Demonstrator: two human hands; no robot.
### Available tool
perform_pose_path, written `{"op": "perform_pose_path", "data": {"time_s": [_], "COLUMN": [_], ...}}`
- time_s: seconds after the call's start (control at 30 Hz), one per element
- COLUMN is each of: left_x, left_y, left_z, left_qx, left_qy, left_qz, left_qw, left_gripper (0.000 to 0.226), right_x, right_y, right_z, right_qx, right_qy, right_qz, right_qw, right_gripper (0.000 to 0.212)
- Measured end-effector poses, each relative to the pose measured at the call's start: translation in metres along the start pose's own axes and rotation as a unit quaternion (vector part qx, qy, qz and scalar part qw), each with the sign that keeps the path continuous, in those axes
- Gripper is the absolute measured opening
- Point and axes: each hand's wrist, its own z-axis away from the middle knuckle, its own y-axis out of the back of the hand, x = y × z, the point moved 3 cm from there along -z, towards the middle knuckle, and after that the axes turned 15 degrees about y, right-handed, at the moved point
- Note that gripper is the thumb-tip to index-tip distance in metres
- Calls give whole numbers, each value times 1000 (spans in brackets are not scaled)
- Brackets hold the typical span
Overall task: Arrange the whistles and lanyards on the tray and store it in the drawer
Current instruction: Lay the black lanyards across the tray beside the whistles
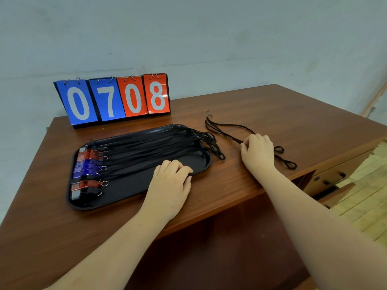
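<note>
Whistles point(89, 166): lined up at left end of tray point(125, 191) on desk point(272, 105), lanyards point(157, 143) trailing past right rim. Left hand point(170, 181) curled over near rim; right hand point(258, 153) pinching loose lanyards point(222, 130) beside tray. Likely trouble: overhanging ends snagging on drawer point(330, 177).

My brown wooden table point(293, 114) carries a black tray point(134, 189) near me. A flip scoreboard point(113, 99) stands behind it. Loose black lanyards point(235, 139) lie to the tray's right.
</note>
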Motion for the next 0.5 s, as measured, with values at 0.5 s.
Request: {"op": "perform_pose_path", "data": {"time_s": [0.5], "left_x": [0], "left_y": [1], "left_z": [0], "left_qx": [1], "left_qy": [1], "left_qz": [0], "left_qw": [1000], "left_gripper": [17], "right_x": [-6], "right_y": [12], "right_z": [11], "right_qx": [41], "right_qy": [-42], "right_qz": [-123], "right_qw": [991], "right_gripper": [8]}}
